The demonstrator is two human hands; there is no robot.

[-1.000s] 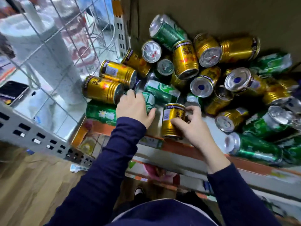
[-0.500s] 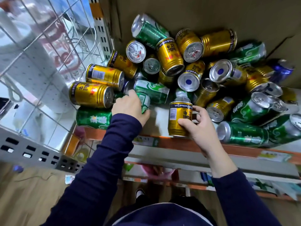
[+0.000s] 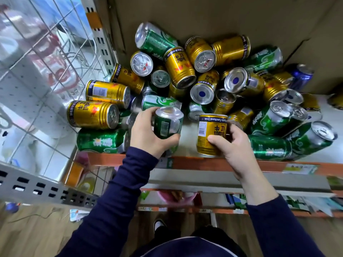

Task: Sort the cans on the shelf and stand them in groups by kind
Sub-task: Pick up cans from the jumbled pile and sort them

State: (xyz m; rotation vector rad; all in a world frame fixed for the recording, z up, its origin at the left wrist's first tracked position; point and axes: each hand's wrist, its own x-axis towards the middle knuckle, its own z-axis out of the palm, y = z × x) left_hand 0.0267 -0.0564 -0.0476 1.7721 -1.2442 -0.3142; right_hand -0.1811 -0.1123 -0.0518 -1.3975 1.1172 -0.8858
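A heap of gold cans and green cans lies jumbled on the white shelf (image 3: 187, 145), most of them on their sides. My left hand (image 3: 148, 134) grips a green can (image 3: 168, 123) held upright near the shelf's front edge. My right hand (image 3: 233, 145) holds a gold can (image 3: 210, 134) that stands upright on the shelf just right of it. More gold cans (image 3: 92, 114) and a green can (image 3: 102, 141) lie at the left end. A blue can (image 3: 302, 75) shows at the back right.
A wire mesh panel (image 3: 46, 62) closes the shelf's left side. Brown cardboard (image 3: 204, 13) backs the pile. An orange strip (image 3: 232, 165) edges the shelf front, with lower shelves and a wooden floor (image 3: 27, 236) beneath.
My left hand has pulled a green can out of the pile and raised it upright. My right hand has kept its hold on the standing gold can, sliding down its side.
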